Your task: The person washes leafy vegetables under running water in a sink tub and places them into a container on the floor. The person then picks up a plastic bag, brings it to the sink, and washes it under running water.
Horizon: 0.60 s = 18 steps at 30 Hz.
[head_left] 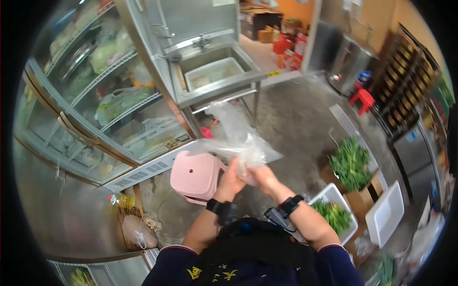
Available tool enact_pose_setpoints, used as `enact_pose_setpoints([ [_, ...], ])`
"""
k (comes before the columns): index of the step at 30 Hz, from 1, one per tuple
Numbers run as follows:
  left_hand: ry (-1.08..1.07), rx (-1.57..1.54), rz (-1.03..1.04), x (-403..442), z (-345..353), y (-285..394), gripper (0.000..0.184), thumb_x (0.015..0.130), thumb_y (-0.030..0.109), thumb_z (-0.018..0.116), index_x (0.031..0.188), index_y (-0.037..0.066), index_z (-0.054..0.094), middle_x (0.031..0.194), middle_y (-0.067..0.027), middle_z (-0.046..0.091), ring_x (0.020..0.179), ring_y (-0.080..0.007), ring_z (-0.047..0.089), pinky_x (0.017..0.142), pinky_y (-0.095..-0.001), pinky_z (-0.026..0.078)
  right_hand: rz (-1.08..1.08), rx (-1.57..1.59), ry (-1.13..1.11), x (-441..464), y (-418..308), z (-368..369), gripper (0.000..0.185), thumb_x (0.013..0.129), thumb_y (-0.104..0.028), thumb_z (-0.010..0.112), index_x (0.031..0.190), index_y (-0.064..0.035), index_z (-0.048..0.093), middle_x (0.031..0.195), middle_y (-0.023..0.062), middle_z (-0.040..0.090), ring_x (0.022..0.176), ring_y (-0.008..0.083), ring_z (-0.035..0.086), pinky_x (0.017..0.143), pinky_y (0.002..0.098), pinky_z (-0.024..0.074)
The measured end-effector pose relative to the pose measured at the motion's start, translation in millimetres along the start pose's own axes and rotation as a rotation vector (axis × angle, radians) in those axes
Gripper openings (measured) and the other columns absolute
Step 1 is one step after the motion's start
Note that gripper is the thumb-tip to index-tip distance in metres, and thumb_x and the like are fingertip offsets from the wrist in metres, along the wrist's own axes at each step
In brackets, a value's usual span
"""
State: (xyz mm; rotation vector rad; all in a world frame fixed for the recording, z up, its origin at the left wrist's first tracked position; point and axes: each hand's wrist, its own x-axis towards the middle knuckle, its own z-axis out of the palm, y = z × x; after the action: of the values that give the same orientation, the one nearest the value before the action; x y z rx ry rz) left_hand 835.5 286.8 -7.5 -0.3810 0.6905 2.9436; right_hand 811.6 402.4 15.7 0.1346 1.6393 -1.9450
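Note:
A clear plastic bag (248, 150) is bunched between my two hands, its loose ends spreading up and out to both sides. My left hand (231, 178) is closed on the gathered plastic, and my right hand (263, 178) grips it from the other side, close beside the left. Just left of my hands stands a pink plastic stool (195, 174), partly under one end of the bag.
A glass-door fridge (95, 95) stands at the left, a steel sink (214, 66) ahead. At the right are leafy greens (350, 164), a white bin of greens (354, 223), a white tray (385, 214) and a red stool (363, 101). An oil bottle (123, 201) stands lower left.

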Motion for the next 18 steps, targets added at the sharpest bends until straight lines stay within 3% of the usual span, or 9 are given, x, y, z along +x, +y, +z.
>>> enact_pose_setpoints([
  [4,-0.030,0.164,-0.004,86.6,11.6,28.9,0.042,0.086,0.025,0.051,0.121,0.003,0.043,0.115,-0.0087,0.052,0.102,-0.0196,0.052,0.088,-0.0341,0.042,0.053,-0.019,-0.170,70.5,-72.6,-14.9,0.042,0.080,-0.010,0.057,0.120,-0.0009,0.045,0.112,0.0116,0.053,0.100,0.0204,0.052,0.086,0.0330,0.0422],
  [6,-0.085,0.300,0.175,125.4,39.2,56.1,0.037,0.087,0.019,0.047,0.121,0.003,0.043,0.114,-0.0099,0.053,0.102,-0.0206,0.052,0.086,-0.0356,0.043,0.061,0.051,-0.368,113.0,-102.5,-22.3,0.046,0.082,-0.012,0.057,0.124,-0.0020,0.041,0.118,0.0107,0.050,0.106,0.0210,0.050,0.089,0.0323,0.0403],
  [9,-0.064,0.212,0.333,186.3,77.2,102.7,0.032,0.085,0.009,0.050,0.116,0.001,0.047,0.111,-0.0090,0.053,0.100,-0.0218,0.054,0.086,-0.0335,0.044,-0.053,0.149,-0.502,153.6,-167.8,-33.2,0.039,0.083,-0.013,0.056,0.119,-0.0015,0.047,0.116,0.0102,0.052,0.106,0.0190,0.050,0.089,0.0299,0.0392],
  [10,-0.049,0.216,0.350,214.7,78.5,119.9,0.032,0.085,0.009,0.050,0.116,0.001,0.047,0.111,-0.0090,0.053,0.100,-0.0218,0.054,0.086,-0.0335,0.044,-0.044,0.149,-0.524,165.9,-191.6,-40.0,0.039,0.083,-0.013,0.056,0.119,-0.0015,0.047,0.116,0.0102,0.052,0.106,0.0190,0.050,0.089,0.0299,0.0392],
  [12,0.116,0.097,0.400,270.1,74.7,157.3,0.031,0.086,0.008,0.046,0.116,-0.002,0.046,0.113,-0.0105,0.053,0.101,-0.0236,0.053,0.087,-0.0348,0.044,-0.355,-0.150,-0.465,199.4,-236.4,-63.7,0.039,0.085,-0.015,0.055,0.120,-0.0010,0.045,0.116,0.0106,0.052,0.109,0.0184,0.048,0.092,0.0295,0.0376],
  [16,0.034,0.100,0.496,354.1,90.3,225.9,0.030,0.088,0.010,0.042,0.115,-0.002,0.046,0.113,-0.0114,0.054,0.101,-0.0242,0.053,0.088,-0.0365,0.043,-0.182,-0.257,-0.420,319.4,-320.4,-142.4,0.038,0.086,-0.019,0.055,0.119,-0.0021,0.046,0.107,0.0089,0.057,0.098,0.0162,0.055,0.083,0.0269,0.0424],
  [18,0.083,0.111,0.536,395.6,90.5,244.2,0.030,0.090,0.014,0.038,0.114,-0.002,0.047,0.111,-0.0113,0.055,0.101,-0.0240,0.054,0.089,-0.0379,0.043,-0.228,-0.363,-0.426,375.9,-361.7,-157.1,0.035,0.087,-0.020,0.053,0.116,-0.0017,0.047,0.103,0.0079,0.058,0.091,0.0149,0.058,0.078,0.0252,0.0441],
])
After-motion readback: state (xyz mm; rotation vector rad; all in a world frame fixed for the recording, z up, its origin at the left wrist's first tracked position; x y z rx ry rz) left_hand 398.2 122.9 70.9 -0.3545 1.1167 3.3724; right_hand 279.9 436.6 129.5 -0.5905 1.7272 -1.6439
